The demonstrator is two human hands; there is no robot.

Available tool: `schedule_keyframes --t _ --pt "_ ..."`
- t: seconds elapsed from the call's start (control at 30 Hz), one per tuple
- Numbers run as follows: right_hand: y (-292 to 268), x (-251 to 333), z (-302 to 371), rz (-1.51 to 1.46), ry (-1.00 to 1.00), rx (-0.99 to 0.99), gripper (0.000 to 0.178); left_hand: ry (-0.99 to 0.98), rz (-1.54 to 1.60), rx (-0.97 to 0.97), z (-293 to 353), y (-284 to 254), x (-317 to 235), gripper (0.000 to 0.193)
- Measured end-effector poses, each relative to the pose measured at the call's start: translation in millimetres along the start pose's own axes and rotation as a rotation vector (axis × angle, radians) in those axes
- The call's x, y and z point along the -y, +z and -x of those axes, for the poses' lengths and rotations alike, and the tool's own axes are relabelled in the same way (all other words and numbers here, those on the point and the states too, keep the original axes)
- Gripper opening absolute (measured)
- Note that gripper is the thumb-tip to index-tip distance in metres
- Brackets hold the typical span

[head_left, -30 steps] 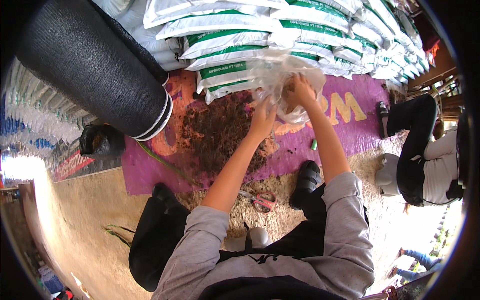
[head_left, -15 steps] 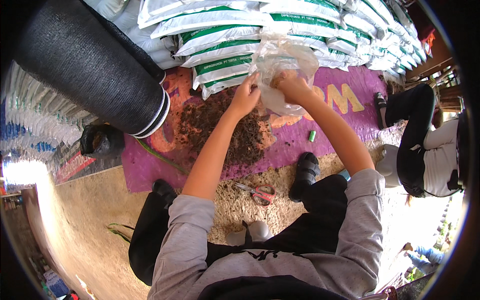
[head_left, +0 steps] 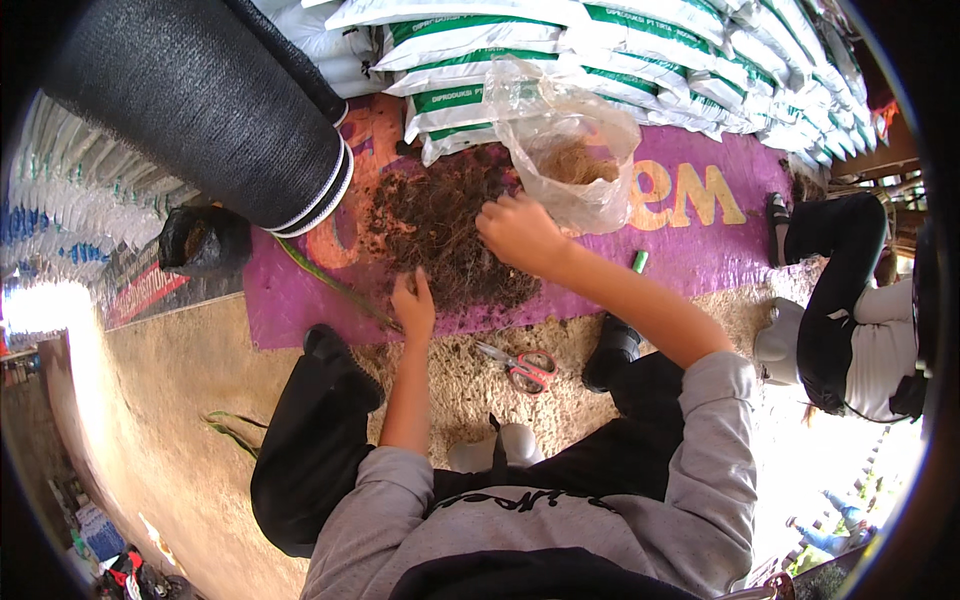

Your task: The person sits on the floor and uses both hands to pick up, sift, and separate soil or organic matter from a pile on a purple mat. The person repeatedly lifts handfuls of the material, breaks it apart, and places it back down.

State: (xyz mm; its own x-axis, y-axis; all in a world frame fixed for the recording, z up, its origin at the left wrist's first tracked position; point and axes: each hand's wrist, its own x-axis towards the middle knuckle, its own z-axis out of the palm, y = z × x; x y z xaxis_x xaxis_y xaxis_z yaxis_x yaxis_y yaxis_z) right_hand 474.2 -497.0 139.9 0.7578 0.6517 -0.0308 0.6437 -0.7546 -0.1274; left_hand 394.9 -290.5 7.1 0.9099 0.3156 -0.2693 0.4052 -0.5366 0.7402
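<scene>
A heap of dark, fibrous root-filled soil (head_left: 450, 215) lies on a purple printed sheet in front of me. Above its right side is my right hand (head_left: 518, 235), its fingers curled closed; whatever is inside them is hidden. My left hand (head_left: 412, 302) hovers at the heap's near left edge, thumb and fingers a little apart, with nothing visible in it. Just beyond the right hand stands a clear plastic bag (head_left: 600, 205), its mouth open, with brown fibrous material (head_left: 575, 162) inside. A long green leaf (head_left: 325, 278) stretches along the sheet toward my left wrist.
Red-handled scissors (head_left: 530, 370) rest on the floor between my feet. A small green cylinder (head_left: 640, 261) lies by the purple sheet's (head_left: 690, 250) near edge. White-and-green sacks (head_left: 470, 70) are stacked behind. Left are a black mesh roll (head_left: 210, 110) and black bag (head_left: 205, 240). Another person (head_left: 850, 290) sits at right.
My right hand has come out of the plastic bag and moved left over the soil. My left hand has let go of the bag's rim and dropped toward me.
</scene>
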Motion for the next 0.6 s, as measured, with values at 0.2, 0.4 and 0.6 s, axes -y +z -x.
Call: schedule_keyframes --t 0.2,0.4,0.6 --pt "160 59 17 -0.131 -0.259 0.28 0.015 -0.093 0.414 -0.125 28 21 71 0.019" --pt "231 91 37 -0.056 -0.253 0.202 0.016 -0.055 0.505 -0.153 4 -2 65 0.022" --pt "209 89 65 -0.426 -0.05 0.523 0.011 -0.088 0.675 -0.188 -9 -8 64 0.025"
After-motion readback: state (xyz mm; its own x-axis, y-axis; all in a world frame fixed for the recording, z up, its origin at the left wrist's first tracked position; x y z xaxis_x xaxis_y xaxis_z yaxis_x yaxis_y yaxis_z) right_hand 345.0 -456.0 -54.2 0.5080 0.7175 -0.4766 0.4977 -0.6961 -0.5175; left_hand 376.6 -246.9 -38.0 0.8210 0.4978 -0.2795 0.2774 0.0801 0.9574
